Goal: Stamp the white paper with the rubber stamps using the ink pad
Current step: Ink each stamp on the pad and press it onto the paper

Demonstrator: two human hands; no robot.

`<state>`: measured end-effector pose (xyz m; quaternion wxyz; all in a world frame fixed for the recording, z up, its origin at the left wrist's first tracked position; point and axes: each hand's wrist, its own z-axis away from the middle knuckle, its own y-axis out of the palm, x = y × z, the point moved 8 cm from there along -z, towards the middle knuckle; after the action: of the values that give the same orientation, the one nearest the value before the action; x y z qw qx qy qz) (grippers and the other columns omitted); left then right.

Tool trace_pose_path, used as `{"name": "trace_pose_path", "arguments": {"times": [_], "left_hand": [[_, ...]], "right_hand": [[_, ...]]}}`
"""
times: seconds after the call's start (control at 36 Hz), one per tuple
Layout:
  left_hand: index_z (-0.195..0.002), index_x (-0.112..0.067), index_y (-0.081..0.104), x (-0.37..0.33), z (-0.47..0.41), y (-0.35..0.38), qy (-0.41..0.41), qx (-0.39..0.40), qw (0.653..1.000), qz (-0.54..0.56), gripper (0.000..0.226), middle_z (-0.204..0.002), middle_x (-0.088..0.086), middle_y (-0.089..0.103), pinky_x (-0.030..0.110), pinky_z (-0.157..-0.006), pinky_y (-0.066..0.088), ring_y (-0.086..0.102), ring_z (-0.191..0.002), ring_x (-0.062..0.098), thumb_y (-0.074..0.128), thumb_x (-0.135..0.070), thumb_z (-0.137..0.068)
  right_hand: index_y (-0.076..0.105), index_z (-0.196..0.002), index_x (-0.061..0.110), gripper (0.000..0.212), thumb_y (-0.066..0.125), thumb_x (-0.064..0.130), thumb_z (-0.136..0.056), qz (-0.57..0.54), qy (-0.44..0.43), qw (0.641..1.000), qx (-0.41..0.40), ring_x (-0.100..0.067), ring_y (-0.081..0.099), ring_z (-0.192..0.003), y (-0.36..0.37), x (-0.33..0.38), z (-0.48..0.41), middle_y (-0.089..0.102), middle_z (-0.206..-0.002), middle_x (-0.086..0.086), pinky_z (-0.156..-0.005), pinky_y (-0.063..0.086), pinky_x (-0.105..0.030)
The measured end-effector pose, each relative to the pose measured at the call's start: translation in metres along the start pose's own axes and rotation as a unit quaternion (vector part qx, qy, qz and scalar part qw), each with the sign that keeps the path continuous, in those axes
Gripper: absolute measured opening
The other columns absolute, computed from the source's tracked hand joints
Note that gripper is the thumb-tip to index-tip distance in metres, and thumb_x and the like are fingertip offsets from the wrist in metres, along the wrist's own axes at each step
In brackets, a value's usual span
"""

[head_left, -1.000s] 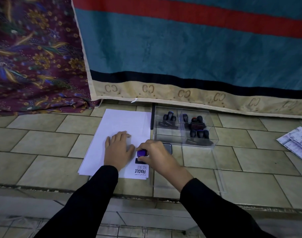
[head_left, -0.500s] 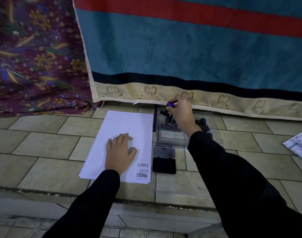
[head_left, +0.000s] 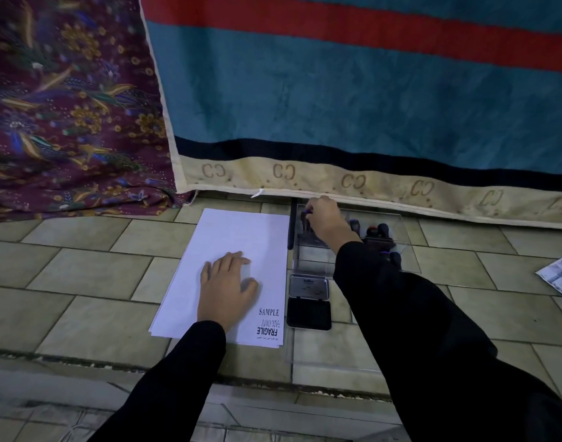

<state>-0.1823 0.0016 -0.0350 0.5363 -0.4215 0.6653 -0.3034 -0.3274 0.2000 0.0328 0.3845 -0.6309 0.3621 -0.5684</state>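
Meanwhile right hand [head_left: 324, 220] pinches a stamp [head_left: 306, 217] in its box; left hand [head_left: 224, 288] flat, fingers spread.

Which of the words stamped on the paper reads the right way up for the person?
SAMPLE, the top print in the white paper's near right corner. FRAGILE and the print between them are upside down.

The scene was dim and bluish, lit softly from above with no hard shadows. The white paper [head_left: 238, 250] was the brightest area, near 8 o'clock of centre, without glare. The black sleeves [head_left: 433, 346] at 5 and 7 o'clock lost all detail in darkness. Wide-angle distortion bent the tile floor [head_left: 66, 275] seams toward the edges. Corners darkened, most at 6 o'clock. Focus was fair; stamped print read clearly.
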Motion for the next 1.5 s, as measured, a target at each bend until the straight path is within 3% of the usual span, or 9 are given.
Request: {"name": "trace_pose_path", "arguments": {"times": [0.22,0.36,0.47,0.58,0.81,1.08,1.22,1.36,1.5], "left_hand": [[-0.123,-0.026,0.052,0.002,0.000,0.001,-0.004,0.007,1.000,0.003,0.036,-0.142,-0.008,0.046,0.042,-0.118,0.012,0.033,-0.135,0.013,0.052,-0.030,-0.086],[-0.123,-0.026,0.053,0.004,-0.001,0.001,-0.006,0.008,1.000,0.000,0.037,-0.142,-0.008,0.046,0.042,-0.118,0.012,0.034,-0.136,0.014,0.056,-0.031,-0.087],[-0.124,-0.025,0.054,0.004,-0.001,0.001,-0.007,0.007,1.000,0.004,0.036,-0.143,-0.009,0.045,0.040,-0.117,0.011,0.033,-0.136,0.014,0.057,-0.030,-0.088],[-0.124,-0.025,0.055,0.004,-0.001,0.001,-0.007,0.006,1.000,0.008,0.036,-0.143,-0.009,0.045,0.039,-0.117,0.010,0.033,-0.137,0.014,0.057,-0.031,-0.088],[-0.123,-0.026,0.056,0.005,-0.001,0.000,-0.006,0.002,1.000,0.025,0.036,-0.142,-0.009,0.046,0.039,-0.117,0.010,0.034,-0.135,0.014,0.059,-0.030,-0.088],[-0.124,-0.035,0.054,0.024,-0.004,-0.002,-0.089,-0.001,0.973,0.215,0.038,-0.130,-0.019,0.052,0.032,-0.116,0.012,0.034,-0.132,0.012,0.059,-0.020,-0.089],[-0.114,-0.049,0.054,0.029,-0.005,-0.007,-0.127,0.004,0.929,0.348,0.036,-0.131,-0.022,0.051,0.024,-0.105,0.030,0.039,-0.130,0.011,0.056,-0.020,-0.093],[-0.122,-0.029,0.055,0.008,-0.004,-0.014,0.036,-0.018,0.989,0.141,0.026,-0.136,-0.011,0.051,0.042,-0.113,0.026,0.034,-0.138,0.012,0.051,-0.029,-0.096],[-0.125,-0.035,0.050,-0.034,0.011,-0.006,0.170,0.034,0.982,0.078,0.044,-0.141,-0.020,0.042,0.033,-0.118,0.011,0.024,-0.140,-0.001,0.040,-0.061,-0.091]], "right_hand": [[0.063,-0.100,-0.003,0.020,0.048,-0.004,-0.088,0.112,-0.007,0.990,0.079,-0.034,0.060,-0.101,0.015,-0.007,0.009,0.064,-0.109,-0.020,-0.072,0.045,-0.033],[0.058,-0.121,0.007,0.041,0.042,-0.010,-0.087,0.011,-0.010,1.000,0.000,-0.033,0.053,-0.114,-0.010,-0.025,0.016,0.053,-0.127,-0.017,-0.089,0.047,-0.035],[0.068,-0.099,0.005,0.028,0.045,-0.006,-0.087,-0.042,0.012,0.998,-0.048,-0.027,0.060,-0.100,-0.047,-0.051,0.032,0.066,-0.110,-0.014,-0.085,0.049,-0.030],[0.072,-0.077,0.008,0.026,0.049,-0.004,-0.082,0.030,0.060,0.997,-0.032,-0.023,0.060,-0.080,-0.061,-0.083,0.053,0.071,-0.091,-0.011,-0.071,0.046,-0.024],[0.064,-0.101,0.009,0.020,0.054,0.016,-0.086,0.163,0.061,0.982,0.076,-0.030,0.052,-0.106,-0.037,-0.102,0.071,0.056,-0.098,-0.013,-0.075,0.040,-0.026],[0.061,-0.083,0.014,0.007,0.065,0.009,-0.080,0.100,0.065,0.992,0.047,-0.028,0.057,-0.099,-0.043,-0.096,0.076,0.065,-0.096,-0.012,-0.069,0.038,-0.025],[0.066,-0.099,0.010,0.022,0.072,0.011,-0.078,0.022,0.038,0.999,0.008,-0.022,0.059,-0.085,-0.053,-0.090,0.080,0.067,-0.097,-0.012,-0.071,0.043,-0.024],[0.068,-0.103,0.012,0.023,0.070,0.014,-0.080,-0.057,-0.006,0.993,-0.100,-0.019,0.059,-0.085,-0.082,-0.071,0.098,0.056,-0.107,-0.009,-0.079,0.049,-0.028],[0.069,-0.105,0.014,0.026,0.072,0.013,-0.079,-0.133,-0.069,0.983,-0.107,0.007,0.053,-0.070,-0.078,-0.030,0.134,0.054,-0.096,0.006,-0.065,0.041,0.006]]}}
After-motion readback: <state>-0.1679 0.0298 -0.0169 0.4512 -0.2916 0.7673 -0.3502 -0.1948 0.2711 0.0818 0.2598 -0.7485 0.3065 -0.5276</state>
